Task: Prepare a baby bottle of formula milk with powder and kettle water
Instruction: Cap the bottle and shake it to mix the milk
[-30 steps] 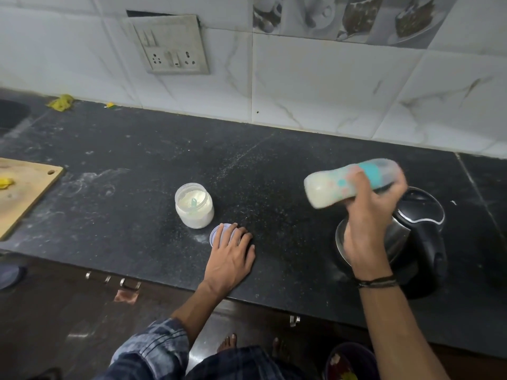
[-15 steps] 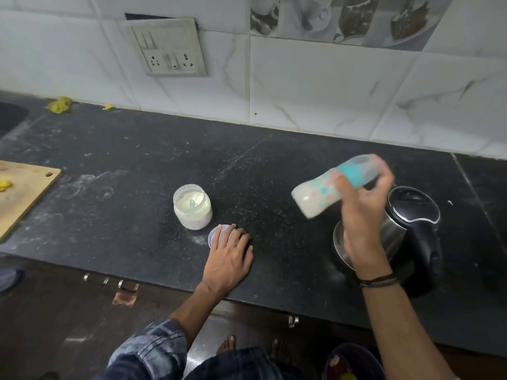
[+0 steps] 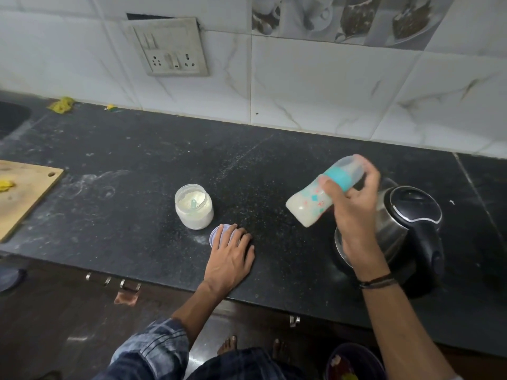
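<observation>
Two things are handled: the milky baby bottle (image 3: 307,207) is held tilted above the tabletop (image 3: 123,215) by the right grip (image 3: 354,215), curled round its teal collar, near the kettle (image 3: 411,215); a lid (image 3: 216,233) beside the open powder jar (image 3: 194,208) is partly covered by the flat left grip (image 3: 230,255).

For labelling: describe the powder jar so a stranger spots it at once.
On the black countertop, left of the steel kettle, just beyond the left hand. The powder jar is clear and lidless, holding white powder and a pale teal scoop.
</observation>
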Demonstrator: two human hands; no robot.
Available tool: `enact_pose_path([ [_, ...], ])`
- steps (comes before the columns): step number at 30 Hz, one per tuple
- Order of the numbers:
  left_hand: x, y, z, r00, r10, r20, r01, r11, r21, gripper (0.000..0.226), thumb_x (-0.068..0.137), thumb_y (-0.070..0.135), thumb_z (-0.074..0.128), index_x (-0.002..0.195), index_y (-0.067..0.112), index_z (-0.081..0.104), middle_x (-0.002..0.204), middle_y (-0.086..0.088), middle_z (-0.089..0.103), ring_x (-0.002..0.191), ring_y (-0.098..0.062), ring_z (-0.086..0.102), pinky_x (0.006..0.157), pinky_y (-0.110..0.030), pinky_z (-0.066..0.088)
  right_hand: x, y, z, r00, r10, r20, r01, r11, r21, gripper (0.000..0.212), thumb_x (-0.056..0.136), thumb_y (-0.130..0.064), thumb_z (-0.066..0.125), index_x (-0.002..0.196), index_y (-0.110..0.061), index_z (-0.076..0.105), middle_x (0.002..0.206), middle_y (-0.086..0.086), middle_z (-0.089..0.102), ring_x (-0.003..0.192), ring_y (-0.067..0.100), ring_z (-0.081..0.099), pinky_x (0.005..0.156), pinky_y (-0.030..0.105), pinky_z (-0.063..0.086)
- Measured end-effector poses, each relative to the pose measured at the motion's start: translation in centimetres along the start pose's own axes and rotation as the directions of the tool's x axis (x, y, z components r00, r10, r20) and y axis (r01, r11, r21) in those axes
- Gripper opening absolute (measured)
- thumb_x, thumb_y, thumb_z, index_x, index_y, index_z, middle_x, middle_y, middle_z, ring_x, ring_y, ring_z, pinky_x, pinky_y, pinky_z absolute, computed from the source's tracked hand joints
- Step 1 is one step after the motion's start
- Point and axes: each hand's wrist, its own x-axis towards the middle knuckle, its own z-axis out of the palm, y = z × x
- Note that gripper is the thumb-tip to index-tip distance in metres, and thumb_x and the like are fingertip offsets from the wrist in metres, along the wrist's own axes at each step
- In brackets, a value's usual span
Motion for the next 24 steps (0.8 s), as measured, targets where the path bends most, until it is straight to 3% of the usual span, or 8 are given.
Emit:
enact_pose_path([
  [2, 0.08, 0.07, 0.01, 1.0, -0.006, 0.006, 0.006, 1.0, 0.0, 0.032, 0.103, 0.037, 0.05, 0.118, 0.016, 0.069, 0.124, -0.002, 0.065, 0.131, -0.029, 0.055, 0.123, -0.053, 0.031, 0.28, -0.31, -0.02, 0.987, -0.068, -0.143, 0.083, 0.992, 0.097, 0.064, 0.087, -0.016, 0.079, 0.139, -0.021, 0.042, 0.104, -0.013, 0.075, 0.092, 0.008, 0.074, 0.071, 0.029, 0.06],
  [4, -0.01, 0.0, 0.07, 1.0, -0.004, 0.013, 0.004, 1.0, 0.003, 0.031, 0.104, 0.037, 0.05, 0.118, 0.017, 0.069, 0.124, -0.002, 0.064, 0.131, -0.029, 0.054, 0.123, -0.053, 0.029, 0.51, -0.37, 0.2, 0.981, -0.069, -0.181, 0.089, 0.991, 0.102, 0.066, 0.09, -0.018, 0.078, 0.142, -0.019, 0.037, 0.098, -0.021, 0.075, 0.095, 0.009, 0.075, 0.07, 0.032, 0.061],
  [7, -0.05, -0.16, 0.14, 1.0, 0.005, 0.017, -0.005, 1.0, -0.002, 0.032, 0.104, 0.037, 0.049, 0.119, 0.016, 0.069, 0.125, -0.002, 0.064, 0.131, -0.029, 0.055, 0.124, -0.052, 0.028, 0.24, 0.15, 0.04, 0.999, 0.004, -0.045, -0.004, 1.0, 0.009, 0.062, 0.09, -0.006, 0.079, 0.137, -0.023, 0.044, 0.098, -0.016, 0.075, 0.09, 0.009, 0.075, 0.069, 0.029, 0.061],
  [12, -0.02, -0.16, 0.31, 0.999, -0.008, 0.032, 0.008, 1.0, -0.003, 0.032, 0.104, 0.038, 0.048, 0.12, 0.018, 0.067, 0.125, -0.001, 0.063, 0.133, -0.028, 0.053, 0.125, -0.052, 0.027, 0.47, -0.42, -0.11, 0.977, -0.032, -0.209, 0.061, 0.99, 0.13, 0.071, 0.082, -0.023, 0.084, 0.139, -0.024, 0.042, 0.101, -0.017, 0.075, 0.097, 0.011, 0.076, 0.07, 0.033, 0.061],
  [15, -0.1, -0.29, 0.3, 1.0, 0.008, 0.019, -0.008, 1.0, -0.003, 0.033, 0.104, 0.038, 0.048, 0.119, 0.017, 0.067, 0.125, -0.001, 0.063, 0.132, -0.028, 0.053, 0.124, -0.052, 0.026, 0.0, -0.01, 0.13, 0.999, 0.011, -0.048, -0.01, 1.0, 0.02, 0.063, 0.088, -0.007, 0.08, 0.137, -0.025, 0.045, 0.097, -0.015, 0.076, 0.092, 0.01, 0.076, 0.07, 0.03, 0.061],
  [19, 0.02, -0.08, 0.3, 1.0, -0.01, 0.029, 0.01, 1.0, 0.003, 0.032, 0.104, 0.038, 0.048, 0.119, 0.017, 0.068, 0.125, -0.001, 0.063, 0.133, -0.028, 0.053, 0.124, -0.053, 0.028, 0.37, -0.42, 0.1, 0.969, -0.03, -0.245, 0.068, 0.986, 0.15, 0.063, 0.089, -0.014, 0.079, 0.139, -0.024, 0.041, 0.113, -0.009, 0.069, 0.097, 0.009, 0.075, 0.072, 0.032, 0.061],
  [23, -0.11, -0.28, 0.28, 1.0, 0.003, 0.03, -0.003, 1.0, 0.003, 0.034, 0.105, 0.039, 0.048, 0.12, 0.017, 0.068, 0.126, -0.002, 0.063, 0.133, -0.028, 0.053, 0.124, -0.052, 0.028, 0.02, 0.36, 0.27, 0.998, 0.049, -0.025, -0.05, 0.999, -0.014, 0.06, 0.091, -0.006, 0.078, 0.135, -0.029, 0.046, 0.113, -0.001, 0.069, 0.092, 0.011, 0.075, 0.073, 0.034, 0.062],
  [24, -0.08, -0.25, 0.25, 1.0, 0.002, 0.029, -0.002, 1.0, 0.002, 0.034, 0.105, 0.039, 0.047, 0.12, 0.017, 0.068, 0.126, -0.002, 0.063, 0.133, -0.028, 0.053, 0.124, -0.052, 0.028, -0.12, 0.33, 0.32, 0.999, 0.044, -0.031, -0.044, 0.999, 0.001, 0.062, 0.09, -0.005, 0.078, 0.138, -0.027, 0.045, 0.113, 0.0, 0.07, 0.093, 0.012, 0.074, 0.076, 0.034, 0.062],
])
